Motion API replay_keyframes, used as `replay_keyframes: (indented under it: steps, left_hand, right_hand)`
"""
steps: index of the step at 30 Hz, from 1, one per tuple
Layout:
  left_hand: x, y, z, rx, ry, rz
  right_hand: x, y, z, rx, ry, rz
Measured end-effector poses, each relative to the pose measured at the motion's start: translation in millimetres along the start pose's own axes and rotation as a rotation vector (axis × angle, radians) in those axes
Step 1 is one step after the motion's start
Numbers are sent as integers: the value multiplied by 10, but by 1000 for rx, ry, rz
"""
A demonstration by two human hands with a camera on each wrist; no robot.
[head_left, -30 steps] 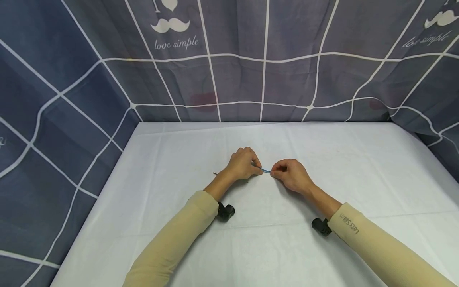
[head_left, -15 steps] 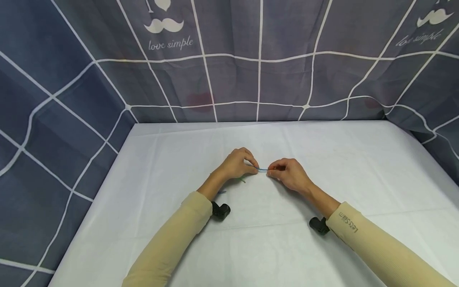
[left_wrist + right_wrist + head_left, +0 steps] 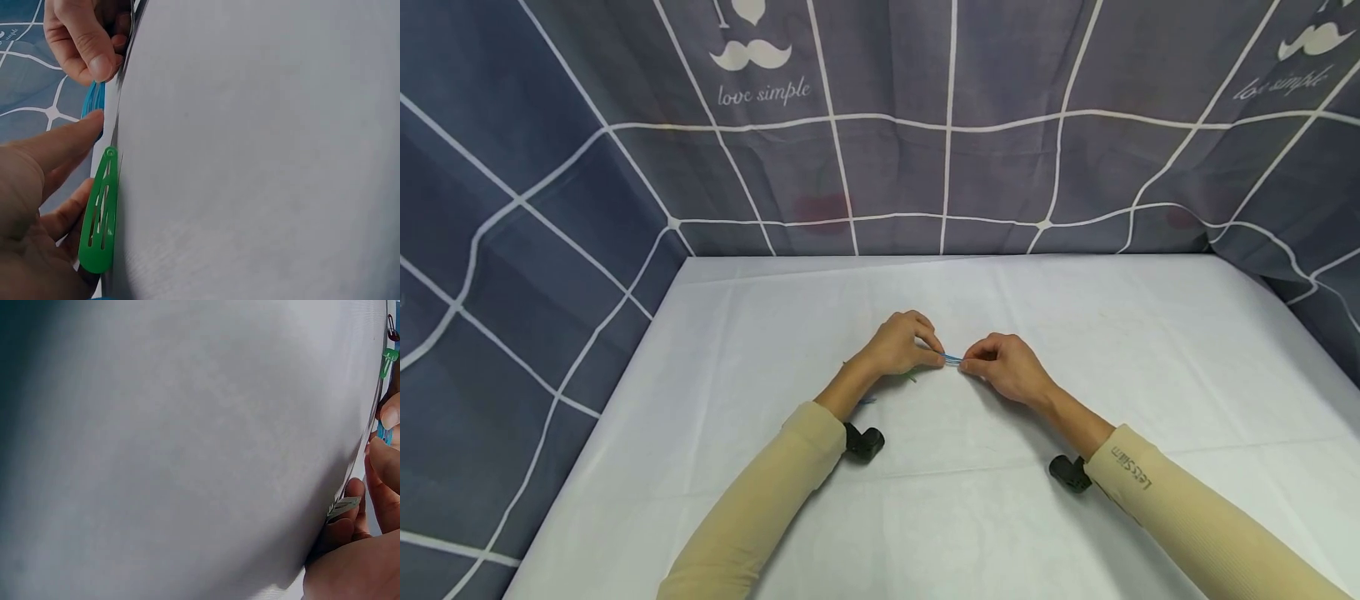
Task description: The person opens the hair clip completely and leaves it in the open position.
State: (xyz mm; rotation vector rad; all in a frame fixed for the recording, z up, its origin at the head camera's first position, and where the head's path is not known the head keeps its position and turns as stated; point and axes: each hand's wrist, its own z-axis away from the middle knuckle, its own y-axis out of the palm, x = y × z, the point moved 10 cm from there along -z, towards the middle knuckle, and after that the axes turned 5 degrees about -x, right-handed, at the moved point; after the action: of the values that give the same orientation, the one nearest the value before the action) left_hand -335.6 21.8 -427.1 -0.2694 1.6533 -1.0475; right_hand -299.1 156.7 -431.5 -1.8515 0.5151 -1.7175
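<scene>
A blue snap hair clip [image 3: 952, 360] spans the small gap between the two hands. My left hand [image 3: 904, 343] pinches one end between thumb and finger. The other end is pinched by my right hand [image 3: 1009, 365]. In the left wrist view, the blue clip's slim bars show between the fingertips. A green snap hair clip [image 3: 97, 259] is beside the left hand, large in that view. The right wrist view shows a pale clip [image 3: 345, 506] against the right hand's curled lower fingers; whether they hold it cannot be told.
A dark red clip [image 3: 392, 328] is near the green one in the right wrist view. In the head view, a small bluish piece [image 3: 867, 401] lies by the left wrist, partly hidden. White cloth covers the table [image 3: 970, 517]; a grey checked curtain [image 3: 895, 175] stands behind.
The left hand has shifted slightly left and its wrist has turned, uncovering the green clip and bluish piece. The blue clip now shows several thin bars instead of one line. Both hands keep their pinch.
</scene>
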Motion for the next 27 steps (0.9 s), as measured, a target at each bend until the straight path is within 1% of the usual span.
replay_keyframes:
  steps: [3,9,14,17,21,24,27]
  left_hand:
    - [-9,-10,4,-14,16,-19]
    - [25,-38,29,-40,5,9]
    - [-9,-28,48,-31,25,24]
    - [-29,-46,77,-32,31,29]
    - [-83,-114,145,-48,52,16]
    - [-140,-193,207,-85,71,18]
    - [-190,-283,292,-137,97,60]
  right_hand:
    - [4,-3,-1,-6,-2,-9]
    - [37,26,-8,0,-16,-38]
    - [17,2,32,-6,15,-69]
    - [51,-5,58,-14,-4,-73]
    - [153,-29,99,-43,-50,-63]
    - [231,-63,135,-59,-66,-83]
    - [319,-84,168,-49,-77,-118]
